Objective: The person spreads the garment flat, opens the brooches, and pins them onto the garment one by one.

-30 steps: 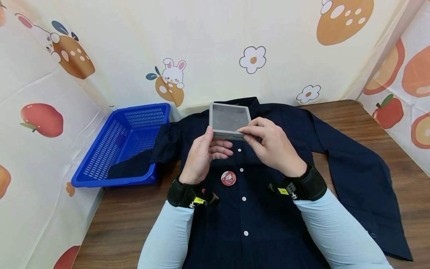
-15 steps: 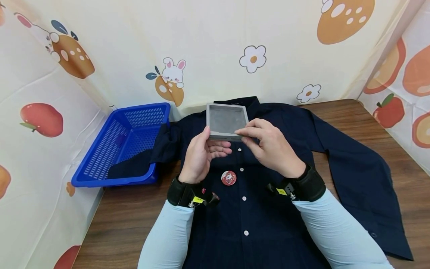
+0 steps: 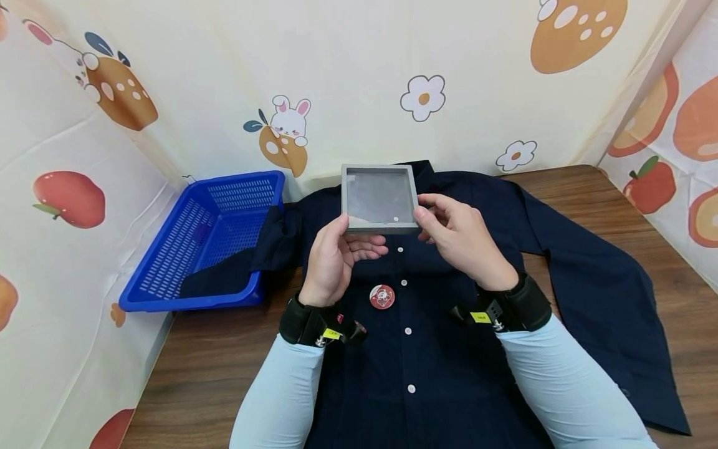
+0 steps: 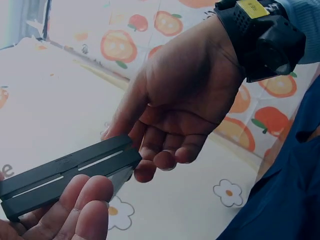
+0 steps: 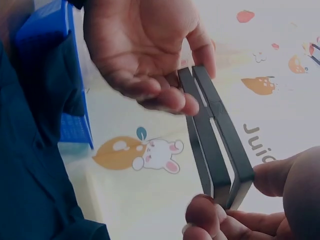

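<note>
A square grey display frame [image 3: 381, 197] with a see-through window is held above the shirt's collar area. Seen edge-on in the right wrist view, the frame [image 5: 216, 132] has two thin layers with a narrow gap between them. My left hand [image 3: 331, 262] grips its near left corner, thumb on the rim and fingers beneath. At the near right corner, my right hand [image 3: 462, 240] pinches the frame between thumb and fingers. Below lies a dark navy shirt [image 3: 449, 374], spread out with white buttons. On its front sits a round red-and-white badge [image 3: 382, 297].
To the left, a blue plastic basket [image 3: 191, 305] stands on the wooden table [image 3: 213, 374], with one shirt sleeve [image 3: 224, 274] draped into it. The other sleeve [image 3: 611, 305] stretches over the table at right. A printed cloth [image 3: 348, 68] backs the table.
My right hand has shifted from the frame's near edge to its right corner. The frame has moved slightly left and tilted more toward the camera. My left hand has barely moved.
</note>
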`<state>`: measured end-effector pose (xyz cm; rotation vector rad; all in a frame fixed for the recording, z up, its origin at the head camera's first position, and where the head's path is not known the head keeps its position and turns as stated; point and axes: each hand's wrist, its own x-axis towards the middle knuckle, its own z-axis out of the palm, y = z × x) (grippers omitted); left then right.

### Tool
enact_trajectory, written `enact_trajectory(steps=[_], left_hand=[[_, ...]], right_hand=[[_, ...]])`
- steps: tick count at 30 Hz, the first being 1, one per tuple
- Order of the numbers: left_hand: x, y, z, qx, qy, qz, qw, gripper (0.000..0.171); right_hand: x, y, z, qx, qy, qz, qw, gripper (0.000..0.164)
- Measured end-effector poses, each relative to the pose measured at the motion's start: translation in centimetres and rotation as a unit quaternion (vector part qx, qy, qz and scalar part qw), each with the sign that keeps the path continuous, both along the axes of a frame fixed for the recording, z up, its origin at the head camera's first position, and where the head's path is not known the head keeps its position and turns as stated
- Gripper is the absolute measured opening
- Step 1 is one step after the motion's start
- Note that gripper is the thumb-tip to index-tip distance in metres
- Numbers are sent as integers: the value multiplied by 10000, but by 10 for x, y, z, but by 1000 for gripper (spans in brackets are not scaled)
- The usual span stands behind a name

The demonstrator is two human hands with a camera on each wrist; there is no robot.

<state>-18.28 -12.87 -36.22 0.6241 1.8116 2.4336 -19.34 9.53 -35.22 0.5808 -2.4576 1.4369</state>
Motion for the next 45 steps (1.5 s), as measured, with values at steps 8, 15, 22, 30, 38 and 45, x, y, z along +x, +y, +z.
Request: enact_trajectory(steps=[8, 15, 22, 30, 38, 45], left_hand=[[1, 5, -1, -530, 184, 535, 9970, 42], [1, 9, -3, -1130, 354, 1086, 9870, 58], [3, 8, -2, -1231, 591, 1072, 9848, 59], [2, 8, -4, -1238, 648, 1049, 9846, 60], [0, 9, -5, -1124, 547, 1046, 9866, 60], [0, 11, -5, -942, 460, 949, 9899, 62]], right_hand=[[1, -2, -1, -138, 145, -82, 9998, 43], [2, -4, -1, -19, 250, -141, 9996, 41], [2, -5, -2, 71, 359, -159, 9992, 42], [2, -6, -3, 119, 437, -211, 9988, 41], [1, -7, -4, 139, 543, -245, 9981, 40], [1, -7, -4, 203, 531, -267, 9980, 40]])
